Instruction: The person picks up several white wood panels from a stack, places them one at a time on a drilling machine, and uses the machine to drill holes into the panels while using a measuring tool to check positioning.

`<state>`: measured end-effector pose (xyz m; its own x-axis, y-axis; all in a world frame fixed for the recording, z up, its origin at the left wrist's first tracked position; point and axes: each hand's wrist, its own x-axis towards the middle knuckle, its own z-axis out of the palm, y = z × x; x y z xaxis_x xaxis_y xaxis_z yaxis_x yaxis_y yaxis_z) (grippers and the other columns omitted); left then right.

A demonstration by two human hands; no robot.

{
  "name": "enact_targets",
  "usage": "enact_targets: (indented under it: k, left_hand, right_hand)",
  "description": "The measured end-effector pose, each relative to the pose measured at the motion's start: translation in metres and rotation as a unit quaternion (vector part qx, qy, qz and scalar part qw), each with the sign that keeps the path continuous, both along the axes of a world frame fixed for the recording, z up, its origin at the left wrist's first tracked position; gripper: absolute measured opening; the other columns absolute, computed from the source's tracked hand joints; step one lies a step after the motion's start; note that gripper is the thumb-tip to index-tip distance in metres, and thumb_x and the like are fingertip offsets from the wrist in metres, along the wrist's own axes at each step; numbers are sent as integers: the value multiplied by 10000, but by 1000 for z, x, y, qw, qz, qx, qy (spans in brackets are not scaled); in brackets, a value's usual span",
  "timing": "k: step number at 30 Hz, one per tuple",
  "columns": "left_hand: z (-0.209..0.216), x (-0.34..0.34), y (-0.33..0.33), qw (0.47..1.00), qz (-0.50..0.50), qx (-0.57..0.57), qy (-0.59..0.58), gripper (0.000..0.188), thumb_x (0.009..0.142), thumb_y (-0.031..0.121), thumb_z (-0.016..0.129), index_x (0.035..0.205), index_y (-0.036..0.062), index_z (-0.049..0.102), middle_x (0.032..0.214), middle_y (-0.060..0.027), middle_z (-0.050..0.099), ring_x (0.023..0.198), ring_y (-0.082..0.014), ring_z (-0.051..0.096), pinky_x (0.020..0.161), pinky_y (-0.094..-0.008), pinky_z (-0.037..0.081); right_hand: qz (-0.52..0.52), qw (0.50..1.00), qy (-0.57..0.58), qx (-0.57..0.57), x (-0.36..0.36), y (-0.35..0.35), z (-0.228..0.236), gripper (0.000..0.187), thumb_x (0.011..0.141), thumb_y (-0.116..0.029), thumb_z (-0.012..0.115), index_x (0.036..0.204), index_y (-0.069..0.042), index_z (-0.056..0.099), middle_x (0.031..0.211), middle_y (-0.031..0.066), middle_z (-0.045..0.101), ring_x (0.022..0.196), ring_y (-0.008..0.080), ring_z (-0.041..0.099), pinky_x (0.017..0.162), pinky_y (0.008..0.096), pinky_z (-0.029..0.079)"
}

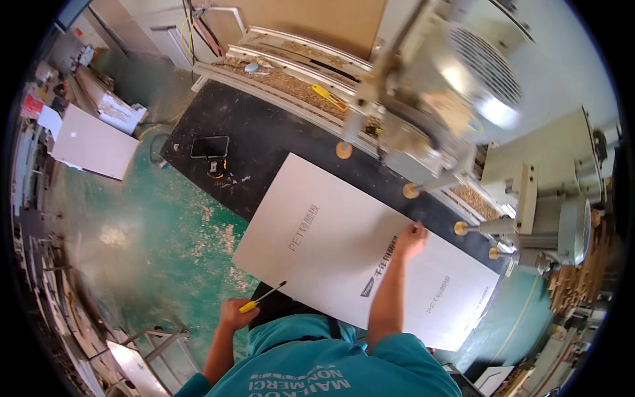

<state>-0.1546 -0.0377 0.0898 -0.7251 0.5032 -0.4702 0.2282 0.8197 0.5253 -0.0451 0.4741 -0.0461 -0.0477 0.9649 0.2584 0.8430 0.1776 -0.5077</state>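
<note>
A large white board (344, 225) with printed marks lies flat in front of me, set at a slant and reaching past the near edge of the black worktable (254, 126). My left hand (235, 313) is closed around the yellow handle of a screwdriver (249, 306), beside the board's near left edge. Its dark shaft points up and to the right, over that edge. Toward the board's far edge, my right hand (411, 242) is over the surface with its fingers closed together. Whatever they may pinch is too small to make out.
A phone (210, 146) and a black and yellow tape measure (215, 167) lie at the table's left end. A yellow utility knife (329, 96) rests on the dusty rail behind. Machine heads with a motor (483, 73) overhang the far right. Wood chips litter the green floor (159, 245).
</note>
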Motion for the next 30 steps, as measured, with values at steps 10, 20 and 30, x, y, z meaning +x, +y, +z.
enact_targets:
  k: [10, 20, 30]
  left_hand:
    - [-29, -56, -170, 962, 256, 13, -92, 215, 719, 257, 744, 755, 53, 687, 623, -156, 618, 605, -367, 631, 562, -418, 489]
    - [-35, -72, -141, 963, 268, 31, 14, 195, 762, 243, 729, 820, 63, 680, 708, -166, 643, 679, -386, 637, 604, -439, 492]
    - [-12, -33, -133, 961, 274, -31, 18, 213, 770, 277, 731, 850, 83, 693, 750, -151, 665, 725, -384, 646, 650, -451, 506]
  right_hand:
    - [322, 946, 8, 38, -388, -214, 7, 20, 823, -97, 631, 810, -101, 645, 791, 103, 623, 819, 308, 640, 674, 443, 536]
    - [371, 923, 61, 78, -333, -143, 5, 120, 802, -59, 707, 920, -40, 717, 871, 130, 656, 769, 321, 640, 679, 419, 527]
    - [516, 856, 19, -32, -269, -214, -7, 159, 874, -122, 658, 1027, -83, 664, 871, 111, 632, 813, 317, 621, 709, 421, 509]
